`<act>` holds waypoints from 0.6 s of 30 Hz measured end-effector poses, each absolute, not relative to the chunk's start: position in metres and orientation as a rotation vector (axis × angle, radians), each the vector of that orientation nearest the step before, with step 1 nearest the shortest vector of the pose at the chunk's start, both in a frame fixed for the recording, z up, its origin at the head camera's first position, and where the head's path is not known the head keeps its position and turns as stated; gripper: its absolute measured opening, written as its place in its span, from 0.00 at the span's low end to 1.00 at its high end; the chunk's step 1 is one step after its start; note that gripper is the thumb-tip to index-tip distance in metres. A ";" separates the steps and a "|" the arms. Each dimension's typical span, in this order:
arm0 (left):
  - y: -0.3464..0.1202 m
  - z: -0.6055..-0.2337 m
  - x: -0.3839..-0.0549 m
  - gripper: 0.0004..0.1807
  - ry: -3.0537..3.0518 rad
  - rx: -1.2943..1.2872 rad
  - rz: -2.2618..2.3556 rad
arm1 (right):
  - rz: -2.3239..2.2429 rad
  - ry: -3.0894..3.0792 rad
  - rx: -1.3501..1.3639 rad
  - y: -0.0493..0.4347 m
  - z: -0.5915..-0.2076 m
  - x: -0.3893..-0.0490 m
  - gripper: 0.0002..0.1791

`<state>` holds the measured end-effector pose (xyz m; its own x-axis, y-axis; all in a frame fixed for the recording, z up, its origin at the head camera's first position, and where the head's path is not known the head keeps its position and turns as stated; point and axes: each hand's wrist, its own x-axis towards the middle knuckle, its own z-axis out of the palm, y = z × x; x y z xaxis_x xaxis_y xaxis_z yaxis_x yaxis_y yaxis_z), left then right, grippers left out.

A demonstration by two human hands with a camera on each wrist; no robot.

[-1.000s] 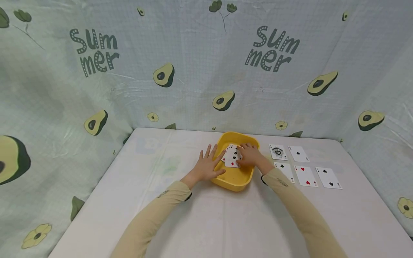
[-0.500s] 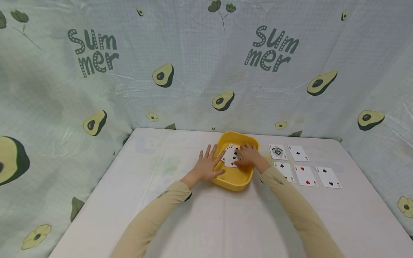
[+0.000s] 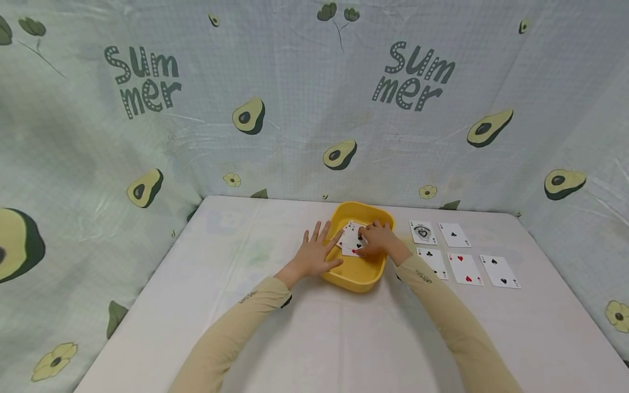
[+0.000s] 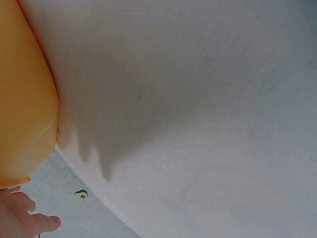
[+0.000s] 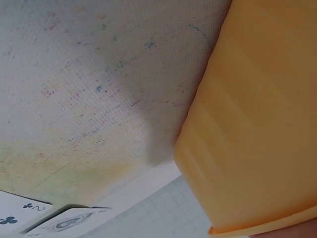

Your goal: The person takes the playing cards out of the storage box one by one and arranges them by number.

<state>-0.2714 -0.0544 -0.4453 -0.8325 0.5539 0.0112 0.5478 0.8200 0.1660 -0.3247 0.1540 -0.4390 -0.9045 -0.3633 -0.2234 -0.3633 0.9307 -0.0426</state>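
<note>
a: state the hand positions. twelve o'clock is the far edge of the surface.

b: a yellow, rounded plastic tray (image 3: 355,271) stands on the white, cloth-covered surface (image 3: 314,338). overlapping white rectangular playing cards (image 3: 350,242) with black and red pips lie inside it. the left hand (image 3: 310,257) is at the tray's nine o'clock rim, fingers spread and straight. the right hand (image 3: 379,241) reaches in at three o'clock, fingers bent over the card edge. whether they pinch a card cannot be told.

a: list the likely faults.

b: three, by judgement. first, a lower card may drag along if the thumb catches both edges. second, the tray may slide if the left hand eases off while the right pulls. third, the tan fabric sleeve (image 3: 437,305) may sweep the white two of clubs (image 3: 435,265), close at its one o'clock.

a: compare the views.

b: only the head view shows the tray's contents and both hands' placement. the right wrist view adds the tray's ribbed outer wall and coloured specks on the cloth. the left wrist view adds the smooth outer wall and fingers beyond the rim. neither wrist view shows the tray's interior.
</note>
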 end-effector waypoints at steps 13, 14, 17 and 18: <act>-0.055 -0.445 -0.269 0.39 2.967 0.903 0.257 | -0.063 2.809 -0.474 0.156 -0.440 -0.331 0.42; -0.055 -0.446 -0.269 0.39 2.970 0.905 0.258 | -0.061 2.806 -0.470 0.155 -0.439 -0.331 0.43; -0.055 -0.446 -0.270 0.38 2.977 0.904 0.259 | -0.026 2.792 -0.449 0.154 -0.436 -0.329 0.45; -0.054 -0.446 -0.270 0.38 2.976 0.901 0.260 | -0.011 2.794 -0.453 0.153 -0.435 -0.329 0.45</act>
